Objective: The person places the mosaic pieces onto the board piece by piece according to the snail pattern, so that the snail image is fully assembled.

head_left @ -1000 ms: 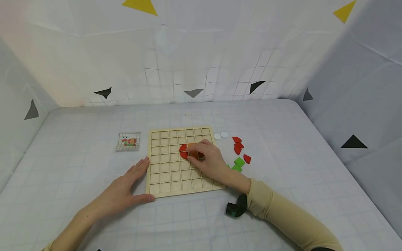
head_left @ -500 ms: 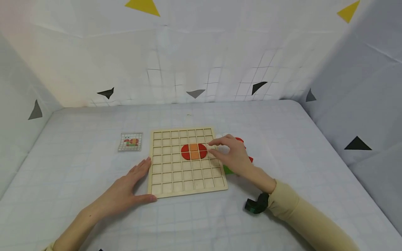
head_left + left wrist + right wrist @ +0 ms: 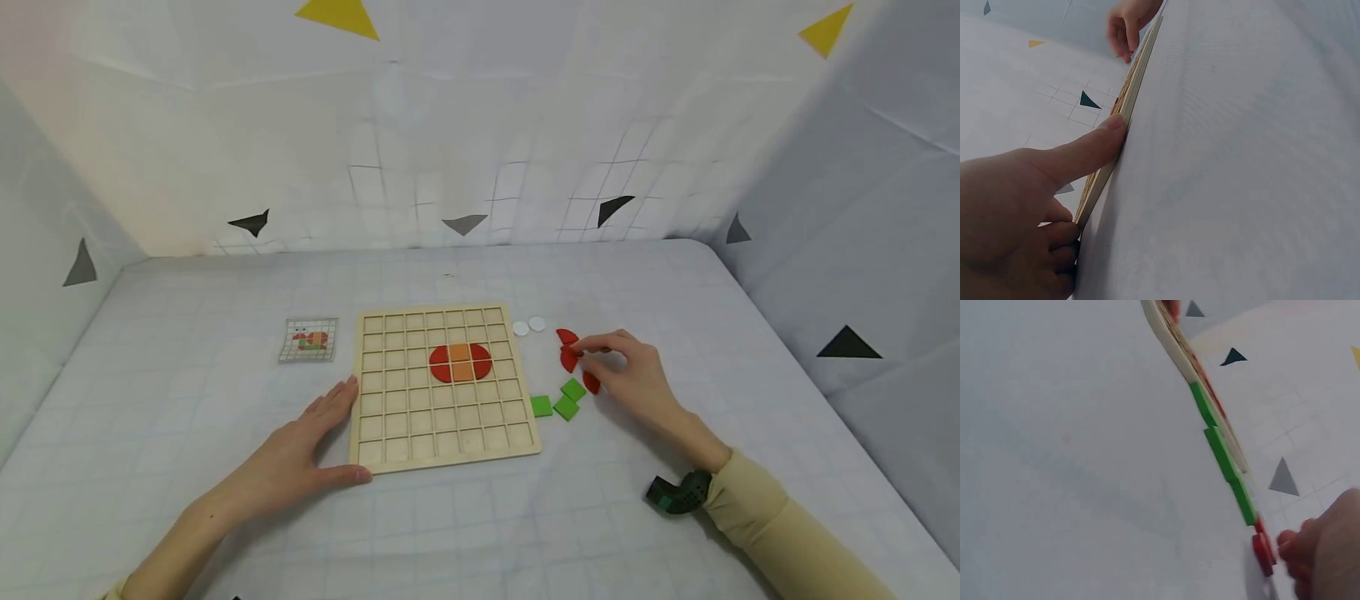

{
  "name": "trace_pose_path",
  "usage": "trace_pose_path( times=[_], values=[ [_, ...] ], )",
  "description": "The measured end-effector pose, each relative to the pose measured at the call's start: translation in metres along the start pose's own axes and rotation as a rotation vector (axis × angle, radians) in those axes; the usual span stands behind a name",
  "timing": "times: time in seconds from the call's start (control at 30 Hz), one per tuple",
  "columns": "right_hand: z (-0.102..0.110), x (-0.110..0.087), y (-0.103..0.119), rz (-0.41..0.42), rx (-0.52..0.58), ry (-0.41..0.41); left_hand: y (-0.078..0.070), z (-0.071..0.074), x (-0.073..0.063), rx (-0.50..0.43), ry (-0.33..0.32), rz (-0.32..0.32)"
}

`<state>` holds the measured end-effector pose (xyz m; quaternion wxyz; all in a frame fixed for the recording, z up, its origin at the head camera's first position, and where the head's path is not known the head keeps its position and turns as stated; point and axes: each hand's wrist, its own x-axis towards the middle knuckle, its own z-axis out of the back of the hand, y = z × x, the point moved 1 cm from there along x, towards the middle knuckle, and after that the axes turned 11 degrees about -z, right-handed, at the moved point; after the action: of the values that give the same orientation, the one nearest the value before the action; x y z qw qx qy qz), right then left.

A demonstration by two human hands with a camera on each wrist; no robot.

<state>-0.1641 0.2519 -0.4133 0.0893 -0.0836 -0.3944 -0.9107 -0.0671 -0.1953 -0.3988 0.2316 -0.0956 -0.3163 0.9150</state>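
A square wooden grid board (image 3: 420, 421) lies mid-table. Two orange square tiles (image 3: 461, 361) sit in its cells, flanked by red quarter-circle tiles (image 3: 441, 364). My left hand (image 3: 292, 458) rests along the board's left edge, fingers extended, its thumb (image 3: 1094, 150) at the near corner. Off the board's right side, my right hand (image 3: 637, 379) pinches a red quarter-circle tile with thumb and index finger, which partly hide it. Other red quarter-circle tiles (image 3: 568, 359) lie right around those fingertips. Green square tiles (image 3: 566, 407) lie nearer me.
Two white round tiles (image 3: 521, 328) are just off the board's upper right corner. A small picture card (image 3: 308, 340) with a coloured figure on a grid lies left of the board. White sheeting forms a back wall (image 3: 420, 125) behind the table.
My right hand has let go of a red tile on the board and moved right to the loose red tiles. The left hand stays on the board's edge.
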Motion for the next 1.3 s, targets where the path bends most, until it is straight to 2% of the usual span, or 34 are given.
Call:
trace_pose_path(
  times=[0.3, 0.57, 0.77, 0.93, 1.2, 1.3],
  values=[
    [-0.001, -0.002, -0.014, 0.073, 0.112, 0.037, 0.001, -0.001, 0.0, 0.003, 0.006, 0.005],
    [-0.004, 0.0, -0.015, 0.124, 0.075, 0.074, 0.001, -0.001, 0.0, -0.006, 0.012, 0.013],
    [-0.003, 0.002, -0.018, 0.203, 0.035, 0.127, 0.001, -0.002, 0.001, -0.004, 0.011, 0.014],
    [-0.004, 0.002, -0.017, 0.217, -0.021, 0.069, 0.002, -0.002, 0.001, 0.001, 0.012, 0.013],
    [-0.004, 0.002, -0.014, 0.117, -0.036, -0.047, 0.002, -0.002, 0.0, -0.009, 0.012, 0.018],
    [-0.004, 0.002, -0.015, 0.117, -0.035, -0.068, 0.002, -0.002, 0.0, -0.013, 0.012, 0.02]
  ],
)
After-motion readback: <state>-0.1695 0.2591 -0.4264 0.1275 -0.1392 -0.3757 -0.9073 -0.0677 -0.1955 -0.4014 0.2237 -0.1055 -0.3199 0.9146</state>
